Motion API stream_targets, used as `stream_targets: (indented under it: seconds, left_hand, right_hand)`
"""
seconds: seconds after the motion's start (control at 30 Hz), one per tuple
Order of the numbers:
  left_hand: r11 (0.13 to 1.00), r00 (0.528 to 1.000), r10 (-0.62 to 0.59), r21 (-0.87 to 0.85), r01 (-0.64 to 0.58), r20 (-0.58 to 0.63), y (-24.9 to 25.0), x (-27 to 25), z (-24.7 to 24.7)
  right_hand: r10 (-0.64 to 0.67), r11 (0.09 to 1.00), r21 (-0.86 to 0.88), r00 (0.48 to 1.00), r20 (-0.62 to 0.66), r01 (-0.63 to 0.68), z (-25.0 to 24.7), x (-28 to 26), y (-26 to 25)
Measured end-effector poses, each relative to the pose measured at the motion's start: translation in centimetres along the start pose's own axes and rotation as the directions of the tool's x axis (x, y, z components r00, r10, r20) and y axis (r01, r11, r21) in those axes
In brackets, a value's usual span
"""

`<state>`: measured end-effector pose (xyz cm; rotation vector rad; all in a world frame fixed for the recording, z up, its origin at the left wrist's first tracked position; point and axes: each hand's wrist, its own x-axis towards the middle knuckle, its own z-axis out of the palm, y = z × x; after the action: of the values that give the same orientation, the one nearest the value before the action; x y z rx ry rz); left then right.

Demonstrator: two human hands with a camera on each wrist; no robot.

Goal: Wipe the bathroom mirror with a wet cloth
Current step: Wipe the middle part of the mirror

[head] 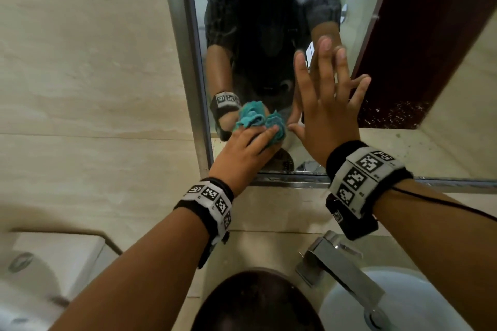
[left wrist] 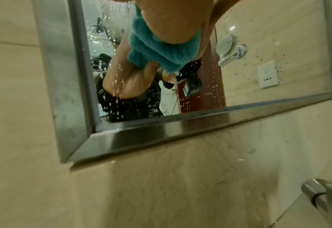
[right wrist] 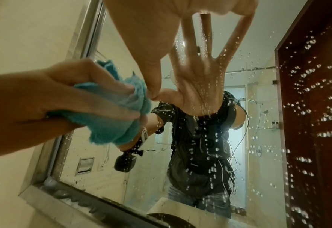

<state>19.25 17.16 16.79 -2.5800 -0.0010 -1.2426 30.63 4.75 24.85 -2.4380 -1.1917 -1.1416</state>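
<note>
The steel-framed mirror (head: 255, 35) hangs on a beige tiled wall, and water drops speckle its glass (right wrist: 258, 108). My left hand (head: 252, 142) grips a bunched teal cloth (head: 277, 134) and presses it on the glass near the lower left corner. The left wrist view shows the cloth (left wrist: 161, 49) wrapped under my left hand (left wrist: 171, 20). My right hand (head: 328, 83) lies flat on the glass just right of the cloth, fingers spread and straight. In the right wrist view my right hand (right wrist: 161, 30) meets its reflection, with the cloth (right wrist: 110, 123) beside its thumb.
Below the mirror are a chrome faucet (head: 347, 269) and a white basin (head: 403, 301). A dark round object (head: 258, 301) sits at the bottom edge. A white fixture (head: 53, 258) stands at the lower left. The mirror frame's bottom ledge (left wrist: 161, 132) juts out.
</note>
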Motion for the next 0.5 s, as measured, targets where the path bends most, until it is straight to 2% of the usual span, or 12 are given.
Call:
stream_targets:
  seconds: [0.13, 0.17, 0.27, 0.37, 0.43, 0.5]
  left_hand:
    - [0.996, 0.982, 0.027, 0.077, -0.042, 0.187, -0.7, 0.3, -2.2]
    - [0.995, 0.983, -0.003, 0.097, -0.015, 0.181, -1.3, 0.8, -3.2]
    - [0.982, 0.991, -0.126, 0.145, 0.118, 0.046, -3.7, 2.8, -5.5]
    - [0.967, 0.984, -0.177, 0.187, 0.174, 0.000, -4.5, 2.3, -4.9]
    - [0.967, 0.979, -0.187, 0.188, 0.169, 0.083, -3.4, -0.6, -3.1]
    - [0.982, 0.964, -0.110, 0.173, 0.069, 0.241, -2.3, -4.1, -2.0]
  right_hand:
    - [-0.029, 0.999, 0.011, 0.995, -0.091, 0.030, 0.7, -1.6, -0.3]
    - [-0.037, 0.999, 0.020, 0.996, -0.081, 0.039, 1.0, -2.2, -0.5]
    - [-0.010, 0.999, 0.048, 0.999, -0.040, 0.012, 2.3, -3.2, -1.3]
    - [0.019, 1.000, -0.010, 0.998, -0.061, -0.020, 3.2, -3.1, -1.9]
    - [0.008, 1.000, -0.009, 1.000, -0.023, -0.009, 3.4, -3.0, -1.9]
    - [-0.007, 1.000, -0.015, 1.000, -0.020, 0.006, 3.4, -3.0, -1.7]
